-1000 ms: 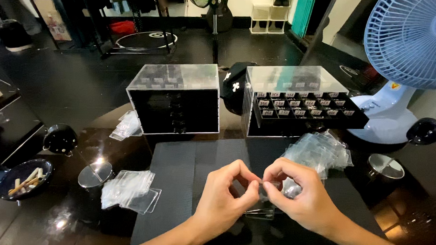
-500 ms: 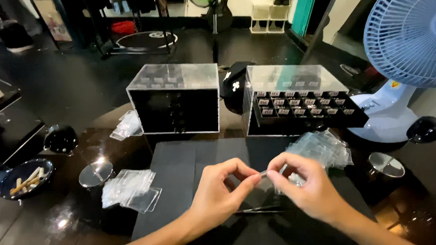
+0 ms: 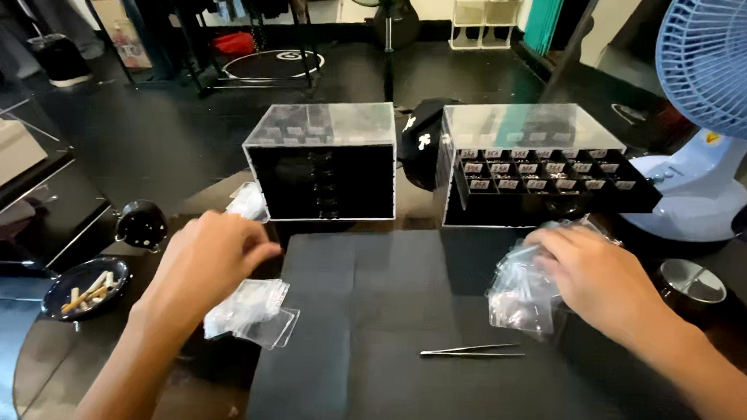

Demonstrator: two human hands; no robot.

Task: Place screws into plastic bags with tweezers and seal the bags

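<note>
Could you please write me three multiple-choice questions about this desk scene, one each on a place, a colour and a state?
1. Where do the tweezers lie?
A. on the black mat
B. in the open drawer
C. in the left hand

2. What colour is the fan?
A. red
B. light blue
C. black

3. What is the state of the right organiser?
A. all drawers shut
B. one drawer pulled out
C. tipped on its side

Answers:
1. A: the tweezers lie flat on the mat, between the two hands and touched by neither.
2. B: its grille and base are light blue.
3. B: a drawer of small compartments juts out toward the right hand, which rests on a pile of clear bags; the left hand hovers by another pile.
</note>
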